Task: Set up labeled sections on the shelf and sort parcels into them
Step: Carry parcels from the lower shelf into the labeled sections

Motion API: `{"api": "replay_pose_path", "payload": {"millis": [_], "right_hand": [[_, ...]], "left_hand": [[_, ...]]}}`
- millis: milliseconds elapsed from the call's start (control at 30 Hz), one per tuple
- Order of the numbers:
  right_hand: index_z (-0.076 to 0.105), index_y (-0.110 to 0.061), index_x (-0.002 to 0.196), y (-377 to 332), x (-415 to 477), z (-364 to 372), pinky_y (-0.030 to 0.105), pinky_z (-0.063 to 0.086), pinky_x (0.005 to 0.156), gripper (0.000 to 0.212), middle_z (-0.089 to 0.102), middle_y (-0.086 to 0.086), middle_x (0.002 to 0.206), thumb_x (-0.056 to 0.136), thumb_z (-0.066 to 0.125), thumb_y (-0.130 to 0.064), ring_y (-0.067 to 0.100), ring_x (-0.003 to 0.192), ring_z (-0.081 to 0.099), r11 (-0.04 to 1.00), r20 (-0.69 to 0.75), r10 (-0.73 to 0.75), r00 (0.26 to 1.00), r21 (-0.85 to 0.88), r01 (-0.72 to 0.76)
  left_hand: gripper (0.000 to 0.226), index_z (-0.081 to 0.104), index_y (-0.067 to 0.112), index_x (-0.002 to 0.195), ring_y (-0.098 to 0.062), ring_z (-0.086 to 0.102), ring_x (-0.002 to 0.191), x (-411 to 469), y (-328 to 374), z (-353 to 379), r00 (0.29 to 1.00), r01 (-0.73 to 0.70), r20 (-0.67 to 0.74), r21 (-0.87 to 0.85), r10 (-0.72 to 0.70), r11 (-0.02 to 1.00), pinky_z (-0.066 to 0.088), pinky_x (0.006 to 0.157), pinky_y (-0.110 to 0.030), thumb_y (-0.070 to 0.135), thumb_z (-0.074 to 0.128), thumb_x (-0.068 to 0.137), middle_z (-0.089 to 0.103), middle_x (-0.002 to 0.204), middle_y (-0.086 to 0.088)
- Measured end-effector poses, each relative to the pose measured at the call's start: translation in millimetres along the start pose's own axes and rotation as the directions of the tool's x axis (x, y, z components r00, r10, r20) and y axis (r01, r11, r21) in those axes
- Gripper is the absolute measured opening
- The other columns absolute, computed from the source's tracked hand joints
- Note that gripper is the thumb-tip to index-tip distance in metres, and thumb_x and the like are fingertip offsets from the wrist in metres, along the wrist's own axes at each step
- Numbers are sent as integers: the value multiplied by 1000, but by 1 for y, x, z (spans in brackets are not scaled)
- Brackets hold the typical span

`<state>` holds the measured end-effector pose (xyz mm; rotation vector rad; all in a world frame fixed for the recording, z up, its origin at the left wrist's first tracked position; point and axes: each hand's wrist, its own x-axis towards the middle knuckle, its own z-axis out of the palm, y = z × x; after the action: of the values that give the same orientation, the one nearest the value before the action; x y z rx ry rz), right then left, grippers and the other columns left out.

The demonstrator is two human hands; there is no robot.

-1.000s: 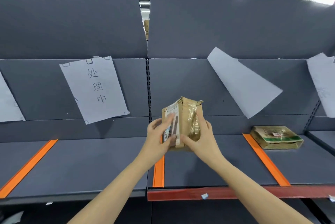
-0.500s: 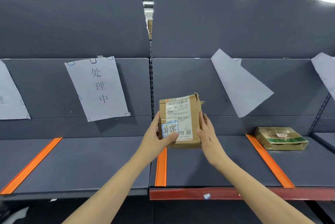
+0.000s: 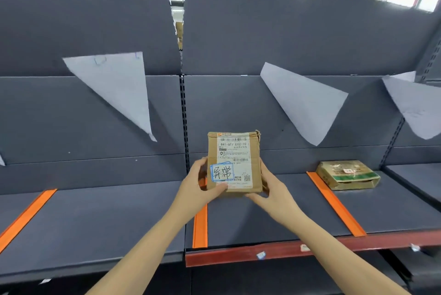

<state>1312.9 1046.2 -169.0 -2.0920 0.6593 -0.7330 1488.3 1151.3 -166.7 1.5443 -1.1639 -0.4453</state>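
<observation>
Above the dark grey metal shelf [image 3: 107, 218], just over the middle orange divider strip [image 3: 200, 225], held the small brown cardboard parcel [image 3: 232, 163] upright. Turned its white label and blue-framed sticker toward the face, probably for reading the right section. Gripped the left edge with the left hand [image 3: 198, 189], thumb laid on the front; clasped the lower right corner with the right hand [image 3: 272, 194]. Kept clear of the board, not yet sorted. Could not read the curled white paper sheets [image 3: 303, 104] behind.
</observation>
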Motion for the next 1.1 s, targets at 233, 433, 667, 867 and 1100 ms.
{"api": "replay_pose_path", "payload": {"millis": [233,433,667,867,1100], "right_hand": [[20,-41,144,18,-33,-13,3,40,87,76,51,-41,113,87,65,-18,-18,108,49,993,-163,65,985,-85,-79],[18,-58,130,42,-65,-47,19,45,94,75,47,-43,114,86,66,-20,-6,113,48,962,-245,141,959,-197,-192],[25,-53,128,76,-87,-101,3,41,83,71,52,-29,121,86,65,-11,-7,110,51,953,-331,223,917,-125,-276],[33,-45,132,128,-94,-165,0,40,81,64,55,-37,109,88,63,-10,-21,102,52,954,-324,257,910,-64,-292],[32,-56,119,197,-84,-275,3,42,83,66,56,-40,102,86,64,-9,-21,99,53,961,-250,238,938,-80,-265]], "left_hand": [[93,26,38,145,3,37,129,3,-9,29,970,-60,239,71,42,996,34,106,-24,26,81,71,42,139,25],[76,33,53,123,29,43,100,-1,2,79,944,-117,316,47,96,992,39,73,2,3,69,79,51,106,36],[80,30,58,119,29,42,103,15,22,145,884,-165,447,24,137,986,36,75,4,16,80,72,50,106,43],[76,33,63,115,20,46,106,34,31,227,897,-163,422,47,129,985,41,73,0,7,70,79,55,111,35],[74,31,61,112,29,44,99,63,57,342,934,-113,348,66,83,991,37,72,4,8,71,79,52,102,42]]}}
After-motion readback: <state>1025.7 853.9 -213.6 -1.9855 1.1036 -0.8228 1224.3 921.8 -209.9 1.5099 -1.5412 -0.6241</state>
